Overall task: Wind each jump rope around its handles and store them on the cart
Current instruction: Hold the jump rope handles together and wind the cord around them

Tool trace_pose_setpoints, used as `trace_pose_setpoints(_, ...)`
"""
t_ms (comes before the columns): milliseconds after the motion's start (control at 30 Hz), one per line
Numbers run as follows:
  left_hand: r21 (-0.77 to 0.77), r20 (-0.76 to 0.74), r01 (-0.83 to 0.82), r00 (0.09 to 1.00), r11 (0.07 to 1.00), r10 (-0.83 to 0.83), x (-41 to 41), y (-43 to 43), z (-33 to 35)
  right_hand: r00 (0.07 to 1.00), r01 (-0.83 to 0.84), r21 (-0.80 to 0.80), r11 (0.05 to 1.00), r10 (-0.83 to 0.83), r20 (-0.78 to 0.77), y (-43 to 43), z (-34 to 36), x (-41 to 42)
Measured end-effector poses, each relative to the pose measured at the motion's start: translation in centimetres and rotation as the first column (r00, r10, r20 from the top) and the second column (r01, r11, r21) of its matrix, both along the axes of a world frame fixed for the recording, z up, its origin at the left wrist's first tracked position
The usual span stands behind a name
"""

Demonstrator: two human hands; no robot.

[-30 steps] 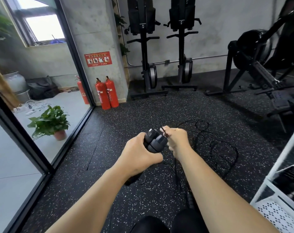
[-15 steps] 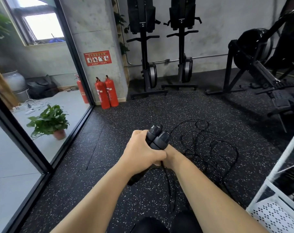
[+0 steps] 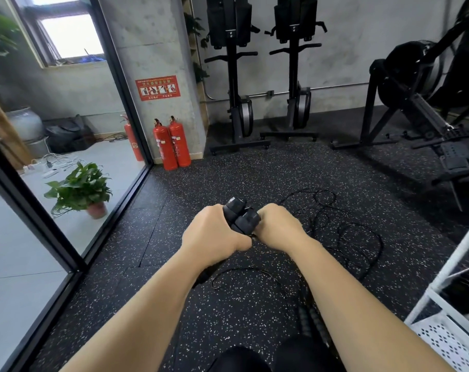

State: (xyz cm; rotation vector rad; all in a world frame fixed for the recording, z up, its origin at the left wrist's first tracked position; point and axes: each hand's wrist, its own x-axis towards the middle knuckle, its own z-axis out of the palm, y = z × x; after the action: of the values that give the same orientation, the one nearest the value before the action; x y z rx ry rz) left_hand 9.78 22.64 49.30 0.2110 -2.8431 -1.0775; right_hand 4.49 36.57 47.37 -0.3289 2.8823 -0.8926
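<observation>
My left hand grips two black jump rope handles held side by side, their tops poking out above my fist. My right hand is fisted just right of the handles and pinches the thin black rope where it meets them. Loose rope lies in tangled loops on the speckled floor to the right, and one loop curves under my arms. Another pair of black handles lies on the floor near my knees. The white cart stands at the lower right edge.
Two red fire extinguishers stand by the concrete pillar. Upright rowing machines line the back wall, and a black exercise machine fills the right. A potted plant sits behind the glass wall on the left.
My right hand dropped below the handles, then came back up beside them, drawing rope around. A rope loop now lies on the floor under my forearms.
</observation>
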Motion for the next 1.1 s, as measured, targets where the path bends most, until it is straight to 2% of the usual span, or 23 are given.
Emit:
trace_pose_setpoints(100, -0.170, 0.002, -0.097, 0.995, 0.981, 0.099, -0.3, -1.3, 0.4, 0.994, 0.024, 0.026, 0.999, -0.021, -0.108, 0.5, 0.4, 0.0)
trace_pose_setpoints(200, -0.267, 0.023, -0.159, 0.985, 0.950, 0.171, -0.7, -3.0, 0.5, 0.979, 0.031, 0.061, 0.998, -0.018, -0.205, 1.0, 1.0, 0.0)
trace_pose_setpoints(333, -0.356, 0.059, -0.187, 0.973, 0.916, 0.222, -0.9, -4.2, 0.8, 0.957, -0.049, 0.117, 0.992, 0.080, -0.277, 0.8, 2.1, 0.9)
trace_pose_setpoints(433, -0.464, 0.033, -0.189, 0.973, 0.866, 0.230, -0.9, -4.4, 0.9, 0.934, -0.135, 0.157, 0.978, 0.179, -0.310, 0.1, 3.2, 2.1)
trace_pose_setpoints(600, -0.650, -0.033, -0.121, 0.991, 0.751, 0.131, -0.6, -3.4, 0.7, 0.836, -0.215, 0.241, 0.946, 0.306, -0.456, -1.2, 6.0, 3.8)
trace_pose_setpoints(800, -0.818, -0.077, 0.031, 0.984, 0.575, -0.162, 0.1, -1.4, 0.9, 0.692, -0.206, 0.377, 0.903, 0.406, -0.597, -2.2, 8.1, 2.7)
trace_pose_setpoints(900, -0.864, -0.055, 0.133, 0.934, 0.486, -0.353, 0.9, -1.0, 1.6, 0.699, -0.230, 0.313, 0.922, 0.380, -0.606, -1.8, 7.8, 1.0)
trace_pose_setpoints(967, -0.862, -0.045, 0.181, 0.903, 0.474, -0.426, 1.4, -0.9, 2.1, 0.752, -0.264, 0.210, 0.941, 0.337, -0.566, -1.6, 7.4, 0.1)
trace_pose_setpoints(1033, -0.853, -0.049, 0.207, 0.883, 0.479, -0.468, 1.7, -0.9, 2.5, 0.827, -0.313, 0.024, 0.949, 0.285, -0.484, -1.3, 6.6, -0.6)
trace_pose_setpoints(1100, -0.828, -0.049, 0.226, 0.883, 0.513, -0.467, 1.9, -1.1, 2.9, 0.907, -0.341, -0.237, 0.910, 0.253, -0.336, -0.9, 5.5, -1.0)
